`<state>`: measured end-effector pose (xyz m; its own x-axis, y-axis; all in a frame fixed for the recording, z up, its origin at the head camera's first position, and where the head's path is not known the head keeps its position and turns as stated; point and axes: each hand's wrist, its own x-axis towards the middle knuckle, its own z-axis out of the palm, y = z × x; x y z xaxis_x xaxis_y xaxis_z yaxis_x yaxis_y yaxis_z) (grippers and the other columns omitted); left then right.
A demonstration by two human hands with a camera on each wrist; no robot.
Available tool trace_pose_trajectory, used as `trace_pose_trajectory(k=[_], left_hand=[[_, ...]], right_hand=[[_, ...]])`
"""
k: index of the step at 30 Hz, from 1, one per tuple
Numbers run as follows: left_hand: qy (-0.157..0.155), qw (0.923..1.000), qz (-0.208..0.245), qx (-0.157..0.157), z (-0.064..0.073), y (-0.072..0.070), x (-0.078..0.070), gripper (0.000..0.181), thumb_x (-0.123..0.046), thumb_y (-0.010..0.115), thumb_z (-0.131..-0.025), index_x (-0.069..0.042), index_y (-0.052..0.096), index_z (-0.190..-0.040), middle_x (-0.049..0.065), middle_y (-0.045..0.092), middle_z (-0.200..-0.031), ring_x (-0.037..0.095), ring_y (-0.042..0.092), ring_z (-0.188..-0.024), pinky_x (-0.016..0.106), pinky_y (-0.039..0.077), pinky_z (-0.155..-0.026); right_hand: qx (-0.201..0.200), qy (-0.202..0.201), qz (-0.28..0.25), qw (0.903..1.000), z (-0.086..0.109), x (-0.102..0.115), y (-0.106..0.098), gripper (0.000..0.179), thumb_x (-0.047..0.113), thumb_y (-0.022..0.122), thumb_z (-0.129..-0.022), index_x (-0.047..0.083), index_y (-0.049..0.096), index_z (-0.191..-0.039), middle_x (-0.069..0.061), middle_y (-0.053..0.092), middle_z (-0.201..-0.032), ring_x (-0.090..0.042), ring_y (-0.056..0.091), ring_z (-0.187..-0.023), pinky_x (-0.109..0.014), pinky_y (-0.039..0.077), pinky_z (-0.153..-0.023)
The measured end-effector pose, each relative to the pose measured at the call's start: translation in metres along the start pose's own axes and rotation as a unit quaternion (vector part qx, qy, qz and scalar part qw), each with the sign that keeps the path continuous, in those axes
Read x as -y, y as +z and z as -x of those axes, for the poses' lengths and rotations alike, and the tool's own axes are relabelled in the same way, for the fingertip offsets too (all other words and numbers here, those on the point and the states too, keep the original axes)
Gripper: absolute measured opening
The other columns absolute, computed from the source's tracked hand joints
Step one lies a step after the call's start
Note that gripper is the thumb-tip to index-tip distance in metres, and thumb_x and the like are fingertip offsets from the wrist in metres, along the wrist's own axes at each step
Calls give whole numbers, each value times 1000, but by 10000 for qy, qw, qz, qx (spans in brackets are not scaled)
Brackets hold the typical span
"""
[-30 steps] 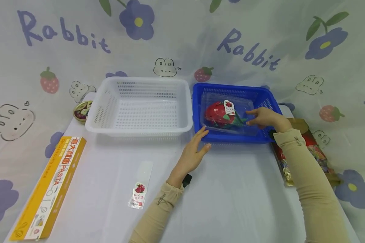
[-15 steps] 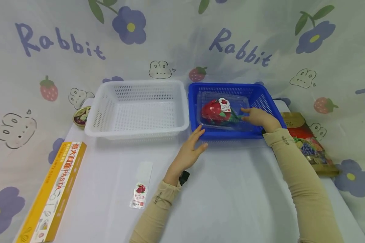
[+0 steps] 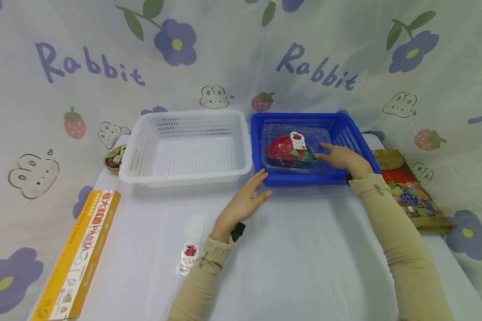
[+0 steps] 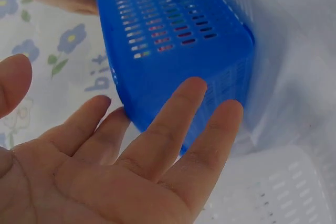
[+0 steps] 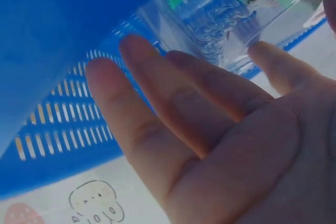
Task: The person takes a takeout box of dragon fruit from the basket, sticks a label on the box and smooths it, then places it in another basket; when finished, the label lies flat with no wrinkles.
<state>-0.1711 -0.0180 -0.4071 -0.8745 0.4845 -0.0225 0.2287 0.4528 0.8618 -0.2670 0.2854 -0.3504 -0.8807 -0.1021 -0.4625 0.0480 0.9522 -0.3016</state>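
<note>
My left hand [image 3: 243, 203] is beside the near left corner of the blue basket [image 3: 305, 179], palm showing and fingers spread in the left wrist view, holding nothing. My right hand [image 3: 344, 159] reaches over the basket's right side, its fingertips at the right end of a clear plastic box [image 3: 320, 133]. That hand's fingers [image 5: 173, 98] are spaced apart and fairly straight in the right wrist view. Inside the box lies a red dragon fruit [image 3: 281, 148] with green tips. A white label [image 3: 298, 141] with a dragon fruit picture sits on the lid.
A white basket [image 3: 184, 174] stands left of the blue one. Further left are a pasta box [image 3: 78, 254] and a small round container [image 3: 114, 158]. A label strip [image 3: 190, 249] lies in front. A red and gold bag [image 3: 411, 191] lies at the right.
The head view has shifted slightly. My right forearm has moved left, uncovering more of the red and gold bag. Both hands stay near the same spots at the blue basket.
</note>
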Motion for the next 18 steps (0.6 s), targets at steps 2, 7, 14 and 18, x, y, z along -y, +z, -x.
trace_pose_trajectory(k=[2,7,14,18], left_hand=[[0,10000,-75,14,2,-3,0,61,-29,52,-100,-11,28,-153,3,17,-163,40,43,-136,51,39,-110],[-50,9991,-404,110,7,-14,-3,58,-30,51,-100,-9,32,-151,6,20,-162,34,37,-142,48,32,-116],[-353,9974,-625,-1,11,-25,-3,58,-33,51,-100,-11,33,-151,9,34,-157,27,30,-146,45,25,-120],[-440,9968,-660,-70,16,-29,-3,58,-33,51,-100,-13,34,-151,7,37,-156,26,32,-145,45,27,-119]], right_hand=[[-57,-11,-13,10000,1,-1,1,76,50,37,-102,3,10,-155,-35,14,-155,-59,12,-139,-72,17,-109],[-249,-48,-37,9997,9,-2,-1,85,60,33,-99,-1,12,-153,-35,15,-154,-58,14,-140,-71,18,-109],[-544,-144,-86,9984,26,2,-2,85,60,33,-99,-4,17,-152,-36,20,-153,-57,18,-139,-70,20,-109],[-735,-266,-119,9969,36,3,3,84,61,32,-99,-2,19,-152,-35,22,-153,-56,19,-139,-70,20,-110]])
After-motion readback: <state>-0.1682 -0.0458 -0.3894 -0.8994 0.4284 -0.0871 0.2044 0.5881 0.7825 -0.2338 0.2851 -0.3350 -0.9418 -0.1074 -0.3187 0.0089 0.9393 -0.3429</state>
